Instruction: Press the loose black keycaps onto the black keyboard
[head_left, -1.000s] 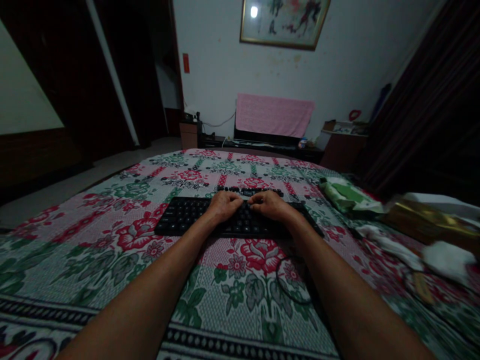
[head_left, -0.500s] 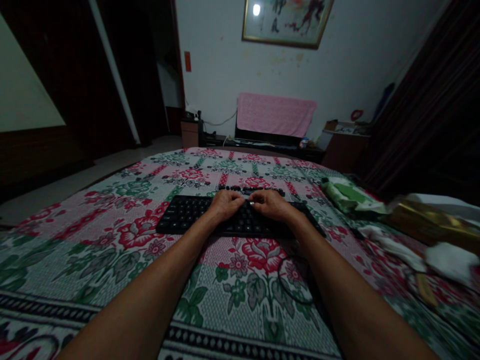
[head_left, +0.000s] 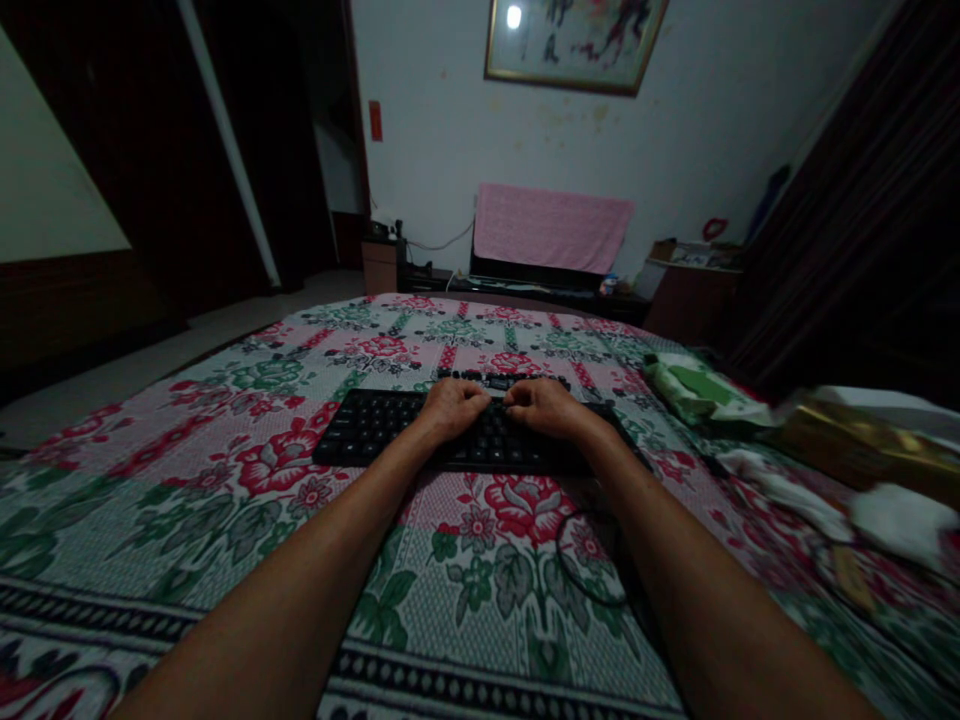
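Observation:
A black keyboard (head_left: 367, 430) lies flat across the patterned bedspread in front of me. My left hand (head_left: 454, 408) rests over its middle, thumb and fingers pressed together, the fingertips at the keyboard's far side. Facing it across a narrow gap is my right hand (head_left: 544, 407), also closed in a pinch above the keys. Whatever either pinch holds, if anything, is too small or hidden to make out. Just beyond the keyboard runs a row of small dark pieces (head_left: 499, 381), partly covered by my hands.
A dark cable (head_left: 562, 560) loops on the bedspread (head_left: 247, 590) near my right forearm. To the right lie a green-and-white tissue pack (head_left: 694, 390), a gold-coloured box (head_left: 847, 440) and crumpled white cloth (head_left: 900, 520). A pink towel (head_left: 551, 228) hangs over a screen beyond the bed.
My right hand has shifted slightly right, widening the gap between my fingertips. A small pale spot seen by its fingertips earlier no longer shows. The keyboard stays where it was.

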